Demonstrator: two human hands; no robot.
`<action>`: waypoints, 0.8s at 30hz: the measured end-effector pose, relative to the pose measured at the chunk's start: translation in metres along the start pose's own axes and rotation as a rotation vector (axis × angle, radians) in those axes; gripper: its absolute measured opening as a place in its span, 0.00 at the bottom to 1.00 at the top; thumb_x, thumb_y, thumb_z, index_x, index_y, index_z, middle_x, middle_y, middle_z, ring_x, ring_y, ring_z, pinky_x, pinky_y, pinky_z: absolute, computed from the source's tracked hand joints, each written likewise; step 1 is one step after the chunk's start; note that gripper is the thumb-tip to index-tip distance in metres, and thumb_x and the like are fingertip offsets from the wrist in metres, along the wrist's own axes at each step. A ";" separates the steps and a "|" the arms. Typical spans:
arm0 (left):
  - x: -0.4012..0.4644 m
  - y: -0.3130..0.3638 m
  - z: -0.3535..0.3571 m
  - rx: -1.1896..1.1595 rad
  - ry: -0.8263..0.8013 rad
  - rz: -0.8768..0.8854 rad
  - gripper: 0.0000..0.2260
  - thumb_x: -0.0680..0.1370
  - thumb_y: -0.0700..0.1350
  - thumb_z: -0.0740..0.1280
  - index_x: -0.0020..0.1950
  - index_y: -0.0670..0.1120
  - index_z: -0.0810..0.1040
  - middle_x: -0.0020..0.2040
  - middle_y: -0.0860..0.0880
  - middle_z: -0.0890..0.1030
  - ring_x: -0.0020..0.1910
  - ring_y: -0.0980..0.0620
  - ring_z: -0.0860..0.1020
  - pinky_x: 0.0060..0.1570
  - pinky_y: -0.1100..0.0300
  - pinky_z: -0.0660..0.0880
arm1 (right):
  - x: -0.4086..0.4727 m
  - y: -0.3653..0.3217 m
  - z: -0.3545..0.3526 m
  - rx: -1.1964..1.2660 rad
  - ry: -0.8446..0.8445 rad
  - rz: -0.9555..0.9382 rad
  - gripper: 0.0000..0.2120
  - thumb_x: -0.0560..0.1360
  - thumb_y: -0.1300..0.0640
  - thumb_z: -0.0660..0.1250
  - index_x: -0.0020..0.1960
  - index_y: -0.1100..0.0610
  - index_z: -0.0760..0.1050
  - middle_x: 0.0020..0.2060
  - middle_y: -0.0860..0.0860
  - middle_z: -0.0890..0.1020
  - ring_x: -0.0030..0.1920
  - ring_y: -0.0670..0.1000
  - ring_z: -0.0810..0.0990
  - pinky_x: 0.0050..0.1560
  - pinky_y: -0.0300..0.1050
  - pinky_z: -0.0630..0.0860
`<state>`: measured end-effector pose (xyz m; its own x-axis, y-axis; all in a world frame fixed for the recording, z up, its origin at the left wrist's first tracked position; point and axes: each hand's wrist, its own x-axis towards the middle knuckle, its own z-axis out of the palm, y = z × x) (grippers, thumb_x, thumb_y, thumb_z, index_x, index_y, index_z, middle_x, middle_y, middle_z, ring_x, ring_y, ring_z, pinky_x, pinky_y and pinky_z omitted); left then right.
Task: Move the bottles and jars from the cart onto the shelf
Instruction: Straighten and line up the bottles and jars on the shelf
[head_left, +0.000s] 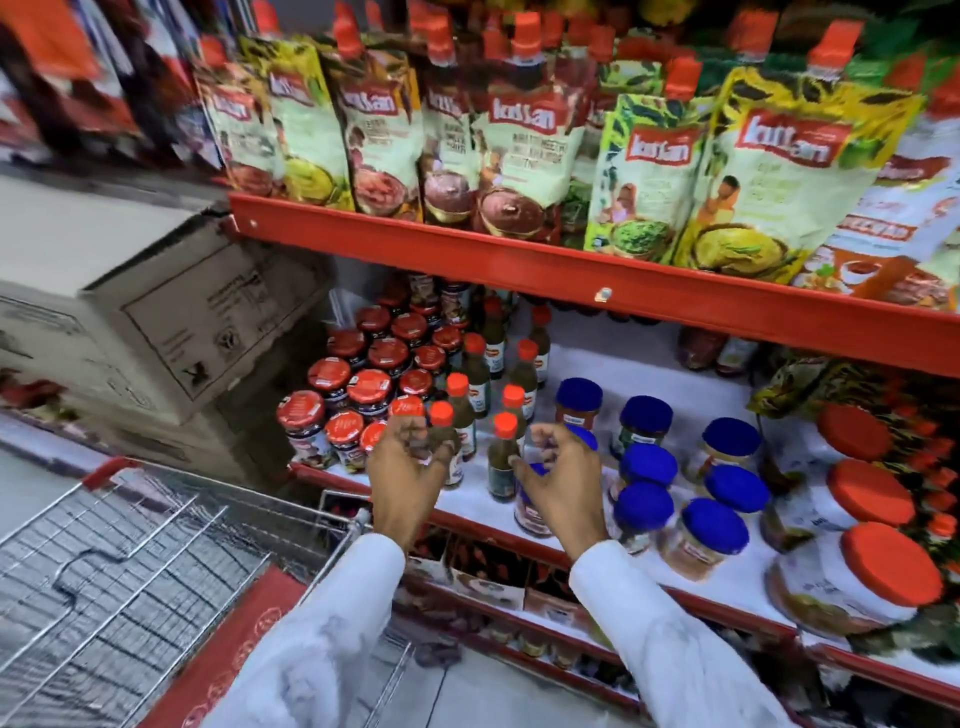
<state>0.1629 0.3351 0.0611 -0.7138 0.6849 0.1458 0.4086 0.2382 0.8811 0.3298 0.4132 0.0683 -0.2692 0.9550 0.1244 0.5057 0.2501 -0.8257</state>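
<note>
The white shelf (685, 405) with a red front edge holds red-lid jars (370, 387) on the left, small dark bottles with orange caps (523, 374) in the middle and blue-lid jars (714, 525) on the right. My left hand (408, 478) is closed around the neck of an orange-capped bottle (442, 415) standing in the front row. My right hand (563, 483) hovers with fingers loosely curled and apart over a blue-lid jar (531, 512) at the shelf's edge, next to another bottle (503, 457). The wire cart (119, 561) is at the lower left.
A cardboard box (171, 322) sits left of the shelf, above the cart. The upper shelf (519, 260) carries sauce pouches (524, 156). Large orange-lid jars (857, 577) stand at the right. A lower shelf (524, 631) holds more goods.
</note>
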 end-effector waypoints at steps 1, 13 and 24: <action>0.008 -0.001 0.001 -0.018 -0.003 -0.024 0.14 0.69 0.43 0.76 0.51 0.46 0.75 0.41 0.47 0.82 0.43 0.47 0.81 0.45 0.55 0.78 | 0.004 -0.002 0.006 -0.007 0.008 0.011 0.20 0.68 0.56 0.76 0.59 0.57 0.78 0.53 0.54 0.84 0.51 0.52 0.82 0.55 0.52 0.81; 0.050 -0.010 0.003 0.039 -0.158 0.002 0.13 0.67 0.45 0.79 0.34 0.56 0.76 0.32 0.61 0.80 0.35 0.64 0.80 0.33 0.74 0.70 | 0.021 -0.012 0.032 0.069 0.027 0.080 0.10 0.66 0.59 0.77 0.48 0.56 0.83 0.41 0.50 0.87 0.42 0.47 0.84 0.49 0.46 0.82; 0.061 -0.009 -0.007 0.108 -0.382 0.125 0.14 0.71 0.35 0.75 0.54 0.45 0.83 0.42 0.58 0.82 0.37 0.72 0.74 0.36 0.83 0.68 | 0.012 -0.014 0.040 0.013 -0.061 0.087 0.18 0.70 0.67 0.71 0.56 0.51 0.79 0.44 0.48 0.85 0.48 0.48 0.84 0.56 0.46 0.81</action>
<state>0.1119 0.3701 0.0649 -0.4011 0.9145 0.0531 0.5507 0.1944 0.8117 0.2867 0.4151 0.0598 -0.2743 0.9615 0.0182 0.5187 0.1639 -0.8391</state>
